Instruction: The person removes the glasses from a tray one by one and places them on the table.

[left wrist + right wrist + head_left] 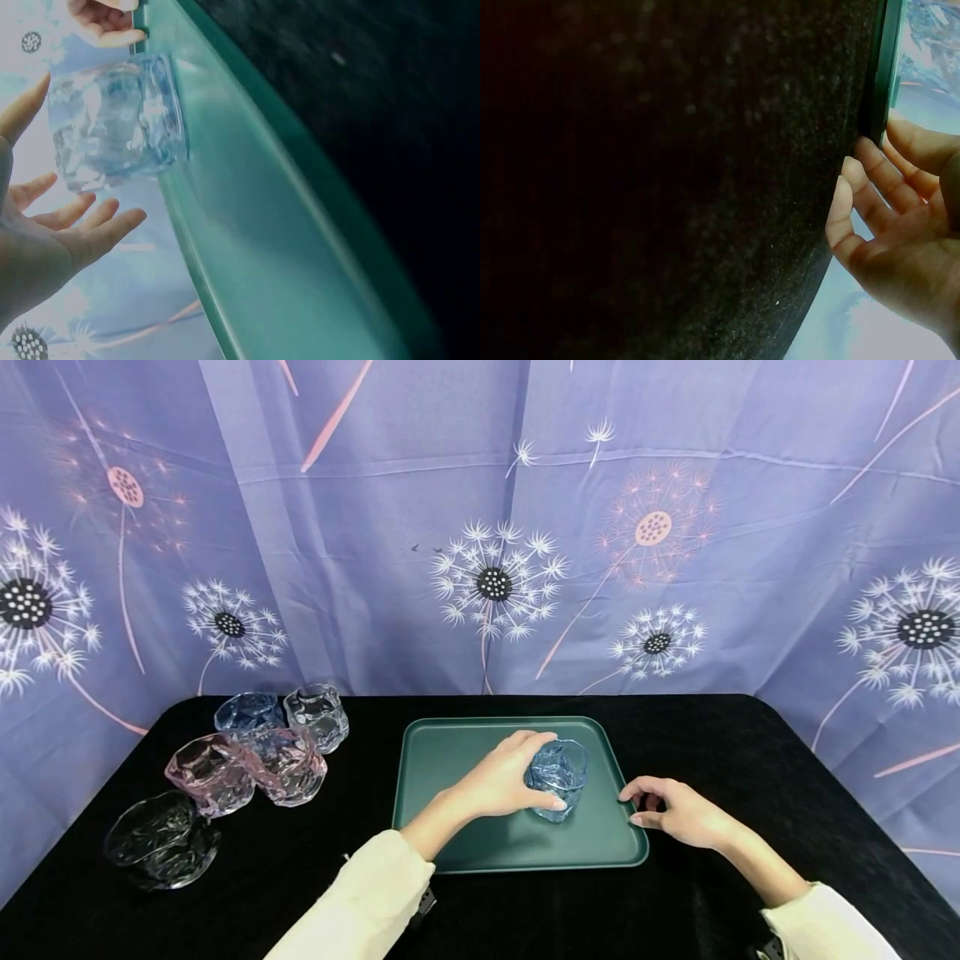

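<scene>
A clear blue glass tumbler (pixel 567 770) with a wavy surface stands upright on the right half of a green tray (pixel 480 847). My left hand (pixel 498 783) reaches around the tumbler's left side in the head view. In the left wrist view its thumb and fingers (pixel 112 229) are spread, with a gap between them and the tumbler (pixel 120 124). At the tray's right edge, my right hand (pixel 686 814) pinches the rim. The right wrist view has the thumb (pixel 922 146) on one side of that rim and fingertips on the other.
At the table's left lie several more wavy glasses: a blue one (pixel 247 710), a clear one (pixel 318 717), pink ones (pixel 210 772) close together, and a dark grey one (pixel 161 843) nearest the front. Black cloth (pixel 720 735) covers the table. A purple dandelion curtain (pixel 375 568) hangs behind.
</scene>
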Demonstrator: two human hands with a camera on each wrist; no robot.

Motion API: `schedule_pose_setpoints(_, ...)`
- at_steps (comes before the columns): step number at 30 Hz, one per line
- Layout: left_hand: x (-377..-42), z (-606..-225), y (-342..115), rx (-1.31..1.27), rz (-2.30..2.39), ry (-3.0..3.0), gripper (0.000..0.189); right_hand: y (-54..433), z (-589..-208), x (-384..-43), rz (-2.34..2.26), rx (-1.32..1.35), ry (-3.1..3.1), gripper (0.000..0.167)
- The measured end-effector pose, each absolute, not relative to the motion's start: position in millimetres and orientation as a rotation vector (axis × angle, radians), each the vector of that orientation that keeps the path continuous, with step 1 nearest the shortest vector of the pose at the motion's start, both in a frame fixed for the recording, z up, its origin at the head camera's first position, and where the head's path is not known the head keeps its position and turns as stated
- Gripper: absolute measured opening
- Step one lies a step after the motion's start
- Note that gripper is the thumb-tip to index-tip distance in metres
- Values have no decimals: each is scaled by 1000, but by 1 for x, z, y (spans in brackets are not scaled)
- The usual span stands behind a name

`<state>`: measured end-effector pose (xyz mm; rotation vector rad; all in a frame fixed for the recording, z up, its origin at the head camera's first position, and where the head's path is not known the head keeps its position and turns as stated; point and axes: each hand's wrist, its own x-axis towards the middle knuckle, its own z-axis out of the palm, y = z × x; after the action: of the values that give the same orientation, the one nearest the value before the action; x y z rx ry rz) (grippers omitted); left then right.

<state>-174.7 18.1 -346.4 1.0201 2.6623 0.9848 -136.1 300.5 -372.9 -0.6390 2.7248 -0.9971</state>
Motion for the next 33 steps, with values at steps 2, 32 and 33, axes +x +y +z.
schedule_pose_setpoints(2, -174, -346, 23, 1014, 970, 2675, 83, 300, -373, -136, -989, -630, 2727, 21)
schedule_pose_setpoints(32, -174, -350, 35, 969, 1042, 2708, 73, 299, -372, -135, -986, -668, 2739, 21)
schedule_pose_setpoints(33, -173, -349, 35, 960, 1043, 2705, 74, 299, -372, -135, -986, -673, 2742, 21)
